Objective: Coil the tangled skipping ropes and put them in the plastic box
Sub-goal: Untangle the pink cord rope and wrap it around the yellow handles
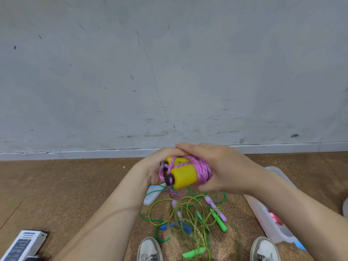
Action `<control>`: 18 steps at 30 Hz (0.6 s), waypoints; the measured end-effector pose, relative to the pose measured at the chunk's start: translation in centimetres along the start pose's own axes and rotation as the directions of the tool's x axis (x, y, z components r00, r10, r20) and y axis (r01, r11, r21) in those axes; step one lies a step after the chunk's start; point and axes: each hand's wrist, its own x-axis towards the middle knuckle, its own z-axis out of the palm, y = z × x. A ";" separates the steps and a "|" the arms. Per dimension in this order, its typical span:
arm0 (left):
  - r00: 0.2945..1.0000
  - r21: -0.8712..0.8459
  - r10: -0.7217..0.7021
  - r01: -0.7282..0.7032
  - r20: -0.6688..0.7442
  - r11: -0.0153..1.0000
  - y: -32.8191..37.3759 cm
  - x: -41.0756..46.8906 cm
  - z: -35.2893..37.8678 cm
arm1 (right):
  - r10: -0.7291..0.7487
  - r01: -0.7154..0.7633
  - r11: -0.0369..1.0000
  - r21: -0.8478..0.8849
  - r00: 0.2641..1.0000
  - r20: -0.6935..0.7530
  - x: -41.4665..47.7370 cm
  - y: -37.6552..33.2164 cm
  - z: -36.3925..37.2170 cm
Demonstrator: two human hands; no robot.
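Both hands hold a pink skipping rope (201, 169) with two yellow handles (183, 176), raised above the floor. The pink cord is wound round the handles, and a short end hangs down below them. My left hand (150, 166) grips the bundle at the handles' black ends. My right hand (216, 166) wraps round the wound cord on the right. Below them lies a tangle of green and yellow-green ropes (188, 217) with green, blue and purple handles. The clear plastic box (267, 221) stands on the floor to the right, with something pink inside it.
A white lid (151, 194) lies on the floor under my left hand. My two grey shoes (149, 249) flank the tangle at the bottom edge. A white printed carton (24, 243) sits at the bottom left. A scuffed grey wall rises behind.
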 end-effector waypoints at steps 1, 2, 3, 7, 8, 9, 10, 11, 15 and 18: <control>0.999 -0.077 0.016 -0.019 -0.037 0.997 0.2 0.2 0.2 | 0.037 -0.025 0.975 0.223 0.998 -0.047 0.3 0.6 -0.3; 0.997 -0.100 0.059 -0.064 -0.049 0.993 0.3 0.5 0.2 | 0.123 -0.065 0.892 0.448 0.987 -0.102 0.5 1.0 -0.7; 0.994 -0.129 0.097 -0.104 -0.058 0.986 0.6 0.5 0.4 | 0.258 -0.119 0.759 0.640 0.958 -0.128 0.7 1.3 -1.2; 0.982 0.021 0.187 -0.186 -0.001 0.982 0.5 0.6 0.1 | 0.511 -0.136 0.132 0.982 0.858 0.051 1.0 2.0 -2.5; 0.982 0.131 0.189 -0.187 -0.004 0.974 0.0 0.8 0.0 | 0.501 -0.121 0.033 0.992 0.861 0.088 1.1 2.0 -2.8; 0.985 0.211 0.173 -0.167 -0.009 0.963 -0.4 1.0 0.1 | 0.491 -0.110 -0.026 0.994 0.864 0.109 1.2 1.9 -2.9; 0.988 0.279 0.152 -0.144 -0.006 0.950 -0.8 1.3 -0.1 | 0.482 -0.099 -0.056 0.993 0.869 0.114 1.2 1.8 -3.0; 0.991 0.336 0.131 -0.123 0.000 0.934 -1.1 1.4 -0.1 | 0.479 -0.089 -0.064 0.994 0.871 0.109 1.2 1.7 -3.1; 0.989 0.449 0.138 -0.100 -0.053 0.888 -1.8 1.6 -0.4 | 0.510 -0.015 -0.127 0.992 0.857 0.078 1.1 2.3 -3.5; 0.969 0.438 0.194 -0.110 -0.150 0.892 -1.2 1.4 -0.8 | 0.543 -0.027 -0.072 0.997 0.837 0.062 0.8 3.3 -3.8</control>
